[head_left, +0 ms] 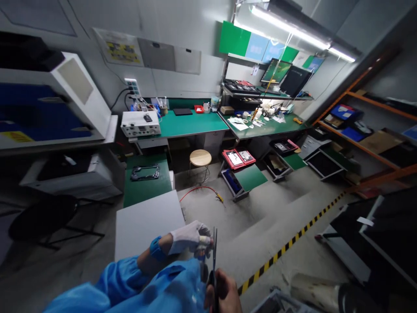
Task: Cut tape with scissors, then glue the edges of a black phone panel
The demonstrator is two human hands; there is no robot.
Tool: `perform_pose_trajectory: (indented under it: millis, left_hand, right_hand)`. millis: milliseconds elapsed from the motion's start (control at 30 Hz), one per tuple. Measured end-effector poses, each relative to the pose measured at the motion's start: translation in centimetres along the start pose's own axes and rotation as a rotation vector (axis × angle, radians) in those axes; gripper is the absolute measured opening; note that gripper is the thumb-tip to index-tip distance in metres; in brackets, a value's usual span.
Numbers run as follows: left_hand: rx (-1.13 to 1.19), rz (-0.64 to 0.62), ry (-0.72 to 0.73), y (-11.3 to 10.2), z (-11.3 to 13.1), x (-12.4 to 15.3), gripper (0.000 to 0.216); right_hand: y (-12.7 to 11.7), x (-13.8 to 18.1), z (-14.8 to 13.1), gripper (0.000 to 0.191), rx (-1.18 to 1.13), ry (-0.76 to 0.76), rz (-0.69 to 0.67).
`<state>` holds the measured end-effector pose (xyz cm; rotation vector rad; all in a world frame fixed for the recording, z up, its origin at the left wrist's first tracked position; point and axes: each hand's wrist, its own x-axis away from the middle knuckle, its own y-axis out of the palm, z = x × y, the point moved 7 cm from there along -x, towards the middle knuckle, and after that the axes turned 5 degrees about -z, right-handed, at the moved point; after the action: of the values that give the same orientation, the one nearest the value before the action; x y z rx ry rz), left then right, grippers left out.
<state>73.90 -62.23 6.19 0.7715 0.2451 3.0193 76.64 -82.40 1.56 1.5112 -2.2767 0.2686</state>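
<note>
My left hand point(192, 238) wears a white glove, with a blue band around the wrist. Its fingers are curled in, and bare skin shows at some of the tips. What they hold, if anything, is too small to make out. A pair of scissors point(215, 250) points upward just right of those fingers, its blades slightly apart. My right hand point(227, 292) is bare and closed around the scissors' dark handles at the bottom of the view. A blue sleeve point(120, 278) covers my left forearm.
A white board point(148, 226) lies left of my hands, beside a green table point(146, 191) carrying a black frame point(145, 172). Ahead stand a round wooden stool point(200, 158) and green workbenches point(192, 124). A red hose point(202, 188) and black-yellow tape point(293, 240) lie on the floor.
</note>
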Motion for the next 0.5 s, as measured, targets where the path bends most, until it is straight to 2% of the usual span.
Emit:
perform_pose_trajectory:
  millis: [100, 233, 367, 500]
  left_hand:
    - [0.027, 0.035, 0.012, -0.1, 2.2, -3.9, 0.087]
    - [0.053, 0.061, 0.031, -1.1, 4.8, -8.2, 0.082]
    - [0.056, 0.091, 0.035, -3.5, 6.8, -12.3, 0.077]
    - [0.086, 0.166, 0.042, -6.4, 9.0, -17.3, 0.077]
  right_hand:
    - [-4.4, -2.3, -1.5, 0.093, -0.003, 0.086, -0.068]
    - [-9.4, -6.0, -2.6, 0.100, 0.007, 0.121, -0.181]
    - [-13.7, -10.7, -2.7, 0.102, 0.004, 0.150, -0.265]
    - [-17.7, -16.0, -5.0, 0.100, 0.012, 0.161, -0.359]
